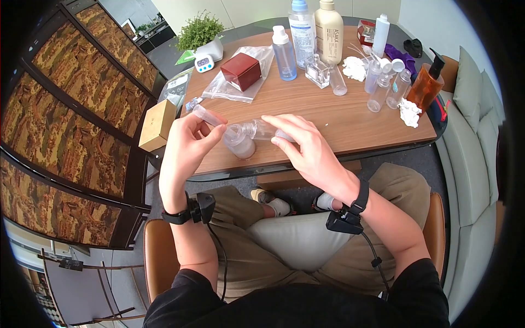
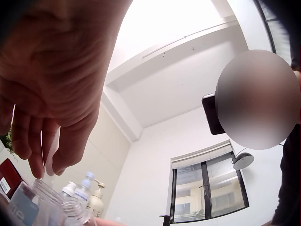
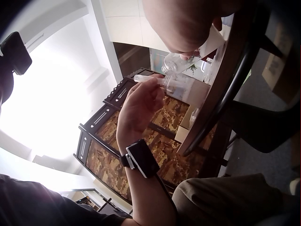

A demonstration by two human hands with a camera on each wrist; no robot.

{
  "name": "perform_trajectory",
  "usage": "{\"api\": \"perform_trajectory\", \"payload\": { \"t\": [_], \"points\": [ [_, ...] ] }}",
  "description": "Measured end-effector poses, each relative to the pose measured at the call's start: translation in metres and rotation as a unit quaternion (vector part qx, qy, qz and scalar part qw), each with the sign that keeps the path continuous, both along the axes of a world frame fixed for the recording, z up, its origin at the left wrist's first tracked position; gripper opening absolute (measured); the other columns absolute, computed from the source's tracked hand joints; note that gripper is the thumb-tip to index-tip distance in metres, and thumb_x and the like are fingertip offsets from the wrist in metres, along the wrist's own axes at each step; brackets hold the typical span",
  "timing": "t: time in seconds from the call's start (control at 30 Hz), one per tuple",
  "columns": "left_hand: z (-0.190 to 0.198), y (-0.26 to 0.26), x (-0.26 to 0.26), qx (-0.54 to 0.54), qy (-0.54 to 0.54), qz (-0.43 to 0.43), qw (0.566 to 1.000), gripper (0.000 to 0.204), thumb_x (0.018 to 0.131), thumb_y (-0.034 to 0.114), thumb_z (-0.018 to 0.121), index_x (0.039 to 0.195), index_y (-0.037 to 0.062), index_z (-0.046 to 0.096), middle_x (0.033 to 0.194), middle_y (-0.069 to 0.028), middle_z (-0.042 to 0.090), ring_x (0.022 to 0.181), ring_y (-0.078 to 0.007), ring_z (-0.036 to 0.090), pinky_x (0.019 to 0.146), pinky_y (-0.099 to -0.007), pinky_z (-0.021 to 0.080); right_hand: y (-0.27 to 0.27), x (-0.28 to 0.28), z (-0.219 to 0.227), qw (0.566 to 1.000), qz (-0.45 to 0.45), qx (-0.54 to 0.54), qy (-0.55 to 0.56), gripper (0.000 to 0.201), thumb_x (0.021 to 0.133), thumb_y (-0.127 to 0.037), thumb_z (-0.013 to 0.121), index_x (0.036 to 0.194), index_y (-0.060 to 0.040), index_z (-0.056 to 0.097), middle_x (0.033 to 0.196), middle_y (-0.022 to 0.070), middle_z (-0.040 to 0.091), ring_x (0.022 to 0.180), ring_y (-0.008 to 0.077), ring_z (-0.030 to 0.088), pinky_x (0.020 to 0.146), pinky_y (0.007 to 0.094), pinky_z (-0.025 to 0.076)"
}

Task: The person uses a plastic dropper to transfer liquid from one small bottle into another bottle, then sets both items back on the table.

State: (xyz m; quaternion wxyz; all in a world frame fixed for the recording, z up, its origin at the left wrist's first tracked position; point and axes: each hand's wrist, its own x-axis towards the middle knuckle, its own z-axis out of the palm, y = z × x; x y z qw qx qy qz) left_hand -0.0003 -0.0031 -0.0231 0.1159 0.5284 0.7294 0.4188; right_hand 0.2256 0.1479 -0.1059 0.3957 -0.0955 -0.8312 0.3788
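My left hand (image 1: 191,136) pinches a slim translucent tube (image 1: 206,115) between thumb and fingers. The tube slants upward to the left in the head view, its lower part hidden by the fingers. My right hand (image 1: 306,145) grips a clear plastic bottle (image 1: 263,130) lying almost sideways, its open threaded neck pointing left. Below that neck a wide-mouthed clear jar (image 1: 240,146) stands upright near the table's front edge; the bottle's neck overlaps its rim. In the right wrist view the tube (image 3: 145,78) is beside the mouth of the jar (image 3: 189,90).
Behind the hands are a red box (image 1: 241,72) on a plastic bag, a white timer (image 1: 204,63) and a potted plant (image 1: 199,31). Pump bottles (image 1: 328,35), several small clear bottles (image 1: 378,98) and crumpled tissue (image 1: 409,112) stand back right. A cardboard box (image 1: 157,126) is left.
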Motion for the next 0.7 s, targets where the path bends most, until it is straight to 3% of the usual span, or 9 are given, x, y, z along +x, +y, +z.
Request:
{"api": "perform_trajectory", "payload": {
  "t": [0.7],
  "points": [
    [-0.0016,0.0015,0.0012,0.02,0.002,-0.003,1.0,0.018,0.094,0.014,0.081,0.105,-0.0002,0.081,0.067,0.0048,0.054,0.063,-0.0039,0.043,0.057,-0.027,0.035,0.0006,-0.0008,-0.0017,1.0,0.001,-0.004,0.001,0.039,0.106,-0.01,0.069,0.145,-0.0029,0.069,0.131,0.0171,0.072,0.12,0.0387,0.065,0.11,0.048,0.048]
  ]
}}
